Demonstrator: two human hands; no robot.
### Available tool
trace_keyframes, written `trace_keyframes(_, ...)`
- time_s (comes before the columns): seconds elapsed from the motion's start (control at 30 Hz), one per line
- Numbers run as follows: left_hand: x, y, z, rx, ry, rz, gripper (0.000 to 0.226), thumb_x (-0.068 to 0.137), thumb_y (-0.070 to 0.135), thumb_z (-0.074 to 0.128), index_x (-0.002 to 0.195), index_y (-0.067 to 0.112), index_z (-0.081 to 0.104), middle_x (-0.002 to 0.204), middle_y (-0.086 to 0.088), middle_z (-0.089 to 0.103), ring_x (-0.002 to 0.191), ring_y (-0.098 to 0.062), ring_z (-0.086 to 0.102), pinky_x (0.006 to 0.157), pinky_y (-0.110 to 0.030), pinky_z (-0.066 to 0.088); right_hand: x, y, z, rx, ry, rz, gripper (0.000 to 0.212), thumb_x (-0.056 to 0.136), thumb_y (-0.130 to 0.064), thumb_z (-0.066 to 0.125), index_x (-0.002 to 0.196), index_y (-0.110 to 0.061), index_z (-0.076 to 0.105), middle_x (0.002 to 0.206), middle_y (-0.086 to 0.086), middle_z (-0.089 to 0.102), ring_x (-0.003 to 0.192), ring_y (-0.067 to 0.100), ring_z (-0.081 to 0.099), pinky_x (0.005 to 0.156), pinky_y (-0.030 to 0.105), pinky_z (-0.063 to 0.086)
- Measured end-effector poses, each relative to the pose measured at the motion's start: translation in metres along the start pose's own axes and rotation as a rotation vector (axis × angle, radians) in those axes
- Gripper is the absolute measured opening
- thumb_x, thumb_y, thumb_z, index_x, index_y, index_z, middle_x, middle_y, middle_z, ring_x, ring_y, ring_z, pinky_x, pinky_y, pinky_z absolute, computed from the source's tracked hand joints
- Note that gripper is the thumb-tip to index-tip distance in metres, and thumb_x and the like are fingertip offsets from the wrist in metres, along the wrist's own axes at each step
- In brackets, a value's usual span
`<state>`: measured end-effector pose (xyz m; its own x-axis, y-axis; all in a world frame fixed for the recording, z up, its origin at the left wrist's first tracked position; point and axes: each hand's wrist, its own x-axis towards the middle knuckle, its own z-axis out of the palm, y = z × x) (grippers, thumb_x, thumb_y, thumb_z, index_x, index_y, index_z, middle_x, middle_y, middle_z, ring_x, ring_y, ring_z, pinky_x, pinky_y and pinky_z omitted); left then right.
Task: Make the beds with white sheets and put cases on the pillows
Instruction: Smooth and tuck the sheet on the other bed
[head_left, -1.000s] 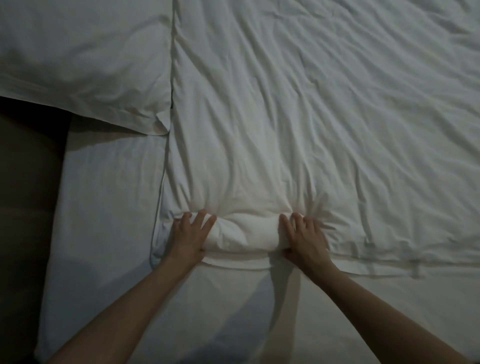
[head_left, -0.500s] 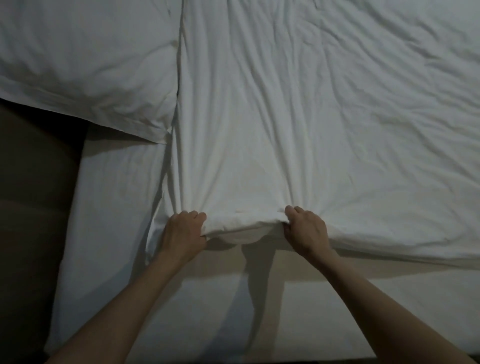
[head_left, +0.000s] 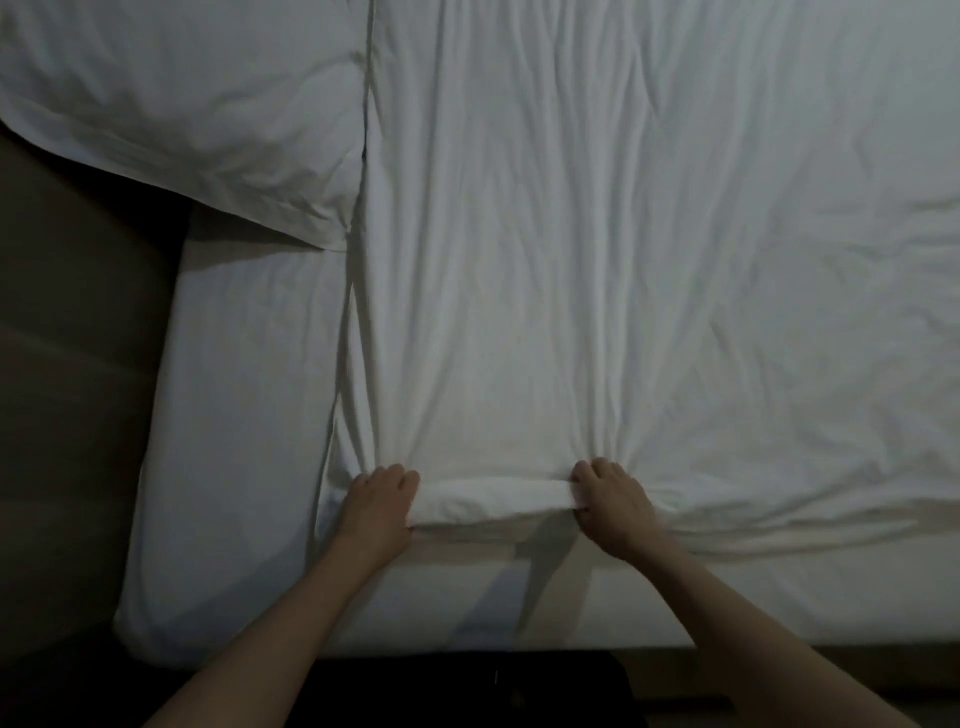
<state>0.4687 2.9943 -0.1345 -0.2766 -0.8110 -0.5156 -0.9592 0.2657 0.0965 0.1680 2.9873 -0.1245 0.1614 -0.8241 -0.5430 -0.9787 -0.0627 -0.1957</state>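
A second ago my fingers lay flat on a fat roll at the near edge of the cover (head_left: 571, 260). Now both hands are curled tight on that edge. My left hand (head_left: 382, 501) grips a bunch of cloth near the cover's left corner. My right hand (head_left: 613, 504) holds another bunch, with its thumb tucked under the fold. The roll between them has thinned to a narrow band, and the edge has come a little way toward me. Long straight creases run from my knuckles up the cover, so I judge the cloth is under tension and my pull is taking out the slack across the bed. The cover lies over most of the bed, its left edge just beside the pillow (head_left: 182, 104), which sits cased at the top left. The sheet (head_left: 244, 415) under it shows bare on the left strip and along the near side below my wrists. To the right of my right hand the edge still sags in loose folds, and the far right of the cover is rumpled. I think the pillow is done and the sheet is on. What remains here is evening out this edge and smoothing the right side.
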Motion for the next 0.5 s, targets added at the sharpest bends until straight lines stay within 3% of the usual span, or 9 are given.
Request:
trace_keyframes(0.07, -0.002, 0.002, 0.001, 0.050, -0.074, -0.047, 0.084, 0.057, 0.029, 0.082, 0.130, 0.008, 0.046, 0.126, -0.019, 0.052, 0.110, -0.032, 0.055, 0.087, -0.042, 0.045, -0.002, 0.009, 0.006, -0.048, -0.054, -0.056, 0.054, 0.080, -0.024, 0.055, 0.132, -0.028, 0.042, 0.126, 0.002, 0.045, 0.116, 0.026, 0.044, 0.090, 0.036, 0.039)
trace_keyframes(0.13, -0.005, 0.009, -0.003, 0.076, -0.166, -0.152, 0.089, 0.076, 0.034, 0.066, 0.148, 0.013, 0.018, 0.149, -0.017, 0.022, 0.135, -0.031, 0.028, 0.107, -0.047, 0.026, -0.012, 0.018, 0.015, -0.148, -0.056, -0.093, 0.079, 0.072, -0.019, 0.060, 0.142, -0.037, 0.028, 0.137, 0.001, 0.039, 0.125, 0.028, 0.037, 0.101, 0.043, 0.031)
trace_keyframes(0.2, -0.008, 0.024, -0.003, 0.098, -0.149, -0.140, 0.105, 0.069, 0.043, 0.070, 0.151, 0.018, 0.010, 0.153, -0.020, 0.015, 0.138, -0.034, 0.019, 0.110, -0.060, 0.022, -0.023, 0.026, 0.024, -0.213, -0.010, -0.042, 0.103, 0.059, -0.010, 0.068, 0.146, -0.037, 0.020, 0.149, 0.009, 0.033, 0.132, 0.041, 0.033, 0.102, 0.060, 0.024)
trace_keyframes(0.27, -0.009, 0.044, -0.005, 0.079, -0.093, -0.085, 0.129, 0.047, 0.049, 0.082, 0.150, 0.023, 0.011, 0.155, -0.023, 0.019, 0.138, -0.038, 0.018, 0.100, -0.070, 0.030, -0.031, 0.034, 0.028, -0.166, 0.018, 0.059, 0.109, 0.062, -0.003, 0.067, 0.148, -0.035, 0.009, 0.157, 0.016, 0.019, 0.137, 0.052, 0.021, 0.101, 0.069, 0.022)
trace_keyframes(0.33, -0.009, 0.055, 0.004, 0.114, -0.046, -0.032, 0.129, 0.060, 0.042, 0.080, 0.151, 0.030, -0.012, 0.159, -0.019, -0.010, 0.143, -0.043, -0.002, 0.103, -0.071, 0.020, -0.034, 0.046, 0.032, -0.133, 0.052, 0.150, 0.107, 0.074, -0.004, 0.062, 0.146, -0.036, -0.011, 0.159, 0.019, 0.001, 0.139, 0.055, 0.007, 0.105, 0.067, 0.021)
trace_keyframes(0.4, -0.008, 0.066, 0.006, 0.152, -0.121, -0.064, 0.118, 0.077, 0.035, 0.070, 0.145, 0.037, -0.027, 0.152, -0.016, -0.034, 0.142, -0.044, -0.017, 0.106, -0.070, 0.010, -0.036, 0.054, 0.034, -0.145, 0.012, 0.211, 0.107, 0.080, -0.009, 0.059, 0.143, -0.036, -0.023, 0.158, 0.021, -0.006, 0.140, 0.053, 0.004, 0.111, 0.061, 0.018)
trace_keyframes(0.47, -0.002, 0.068, 0.012, 0.138, -0.128, -0.087, 0.113, 0.081, 0.031, 0.066, 0.144, 0.040, -0.028, 0.153, -0.016, -0.033, 0.143, -0.045, -0.015, 0.106, -0.070, 0.010, -0.037, 0.060, 0.036, -0.213, -0.032, 0.248, 0.098, 0.084, -0.013, 0.056, 0.149, -0.034, -0.014, 0.158, 0.023, 0.000, 0.139, 0.051, 0.011, 0.111, 0.058, 0.020)
trace_keyframes(0.5, -0.001, 0.066, 0.015, 0.140, -0.124, -0.088, 0.111, 0.082, 0.026, 0.064, 0.144, 0.040, -0.027, 0.156, -0.017, -0.024, 0.144, -0.046, -0.007, 0.105, -0.071, 0.013, -0.036, 0.060, 0.035, -0.230, -0.025, 0.263, 0.087, 0.086, -0.011, 0.054, 0.152, -0.030, 0.000, 0.157, 0.023, 0.010, 0.137, 0.050, 0.020, 0.107, 0.056, 0.027)
